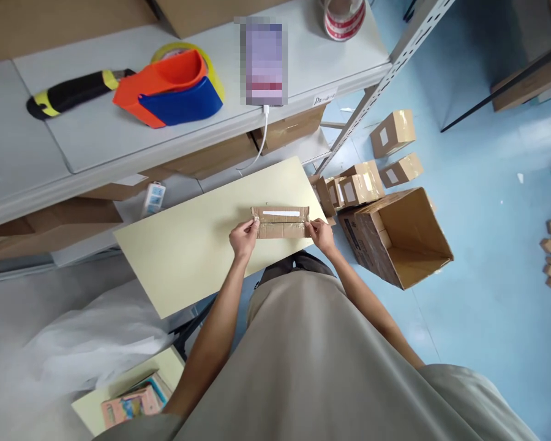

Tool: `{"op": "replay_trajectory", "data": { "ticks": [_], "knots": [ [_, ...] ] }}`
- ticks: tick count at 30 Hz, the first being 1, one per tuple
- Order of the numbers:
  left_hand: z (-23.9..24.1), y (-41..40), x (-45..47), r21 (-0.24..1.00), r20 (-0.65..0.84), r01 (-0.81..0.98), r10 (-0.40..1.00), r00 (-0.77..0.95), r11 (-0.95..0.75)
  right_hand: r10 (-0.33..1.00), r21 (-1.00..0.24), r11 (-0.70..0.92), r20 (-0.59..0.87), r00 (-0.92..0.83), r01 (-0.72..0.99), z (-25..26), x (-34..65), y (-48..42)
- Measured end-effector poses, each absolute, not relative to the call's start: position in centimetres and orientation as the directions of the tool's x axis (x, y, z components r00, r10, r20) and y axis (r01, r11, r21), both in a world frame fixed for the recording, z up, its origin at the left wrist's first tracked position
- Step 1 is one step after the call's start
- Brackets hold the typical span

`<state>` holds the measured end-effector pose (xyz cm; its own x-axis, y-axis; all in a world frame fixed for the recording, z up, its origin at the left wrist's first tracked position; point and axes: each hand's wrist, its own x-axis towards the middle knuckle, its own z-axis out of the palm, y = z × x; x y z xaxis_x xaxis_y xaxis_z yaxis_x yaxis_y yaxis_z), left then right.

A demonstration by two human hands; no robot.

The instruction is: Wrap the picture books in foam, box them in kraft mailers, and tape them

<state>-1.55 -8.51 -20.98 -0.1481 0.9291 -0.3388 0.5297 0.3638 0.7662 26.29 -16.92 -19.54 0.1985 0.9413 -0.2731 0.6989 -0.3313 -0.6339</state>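
Note:
A small, narrow cardboard box point(275, 231) lies above the pale yellow tabletop point(188, 245), with clear tape along its edges and a white strip on its far side. My left hand point(243, 238) is closed on its left end, thumb and fingers pinching the corner. At the opposite end, my right hand point(321, 236) pinches the right corner in the same way. Whether the underside of the box touches the tabletop I cannot tell.
Beyond the table, a grey shelf point(96, 144) holds an orange and blue tape dispenser point(174, 92), a black and yellow utility knife point(78, 93), a blurred phone on a white cable and a tape roll point(344, 21). On the right stand a large open carton point(395, 239) and several taped boxes point(393, 133).

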Motion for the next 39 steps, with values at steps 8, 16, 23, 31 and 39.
{"op": "replay_trajectory", "data": {
  "ticks": [8, 16, 23, 31, 39],
  "knots": [
    [-21.4, -8.4, -1.6, 0.784, -0.309, 0.532, 0.945, -0.111, 0.319, 0.932, -0.604, -0.353, -0.290, 0.216, 0.714, -19.2, 26.3, -16.9],
    [-21.1, -8.3, -1.1, 0.778, -0.282, 0.549, 0.951, -0.129, 0.305, 0.939, -0.647, -0.331, -0.295, 0.174, 0.687, -19.3, 27.2, -16.2],
    [-21.0, -8.9, 1.0, 0.738, -0.291, 0.541, 0.914, -0.284, 0.403, 0.963, -0.683, -0.195, -0.269, 0.005, 0.704, -20.2, 29.9, -14.3],
    [-21.1, -11.2, 4.4, 0.692, -0.316, 0.481, 0.825, -0.468, 0.538, 0.957, -0.711, -0.040, -0.228, -0.177, 0.702, -21.2, 33.7, -10.5],
    [-20.2, -13.9, 7.6, 0.687, -0.313, 0.421, 0.764, -0.565, 0.592, 0.946, -0.775, -0.007, -0.210, -0.247, 0.632, -21.6, 35.8, -9.6]
  ]
}}
